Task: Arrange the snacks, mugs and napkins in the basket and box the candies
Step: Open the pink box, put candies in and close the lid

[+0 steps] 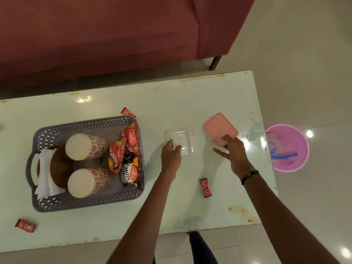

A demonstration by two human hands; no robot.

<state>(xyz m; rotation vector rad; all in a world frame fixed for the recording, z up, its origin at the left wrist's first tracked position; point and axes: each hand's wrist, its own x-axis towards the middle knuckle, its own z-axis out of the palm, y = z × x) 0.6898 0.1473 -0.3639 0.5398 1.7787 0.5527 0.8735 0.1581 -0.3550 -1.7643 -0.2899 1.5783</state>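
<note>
While the left hand grips the clear box, right hand presses pink lid.

Two bare forearms without sleeves, dark beaded bracelet on right wrist, dark trousers below

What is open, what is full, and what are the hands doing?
Clear box: open, empty, left hand gripping its near edge.
Pink lid: off, flat on table, right hand fingers touching it.
Basket: filled.
Mugs: in the basket.
Three candies: loose on table, unboxed.
</note>
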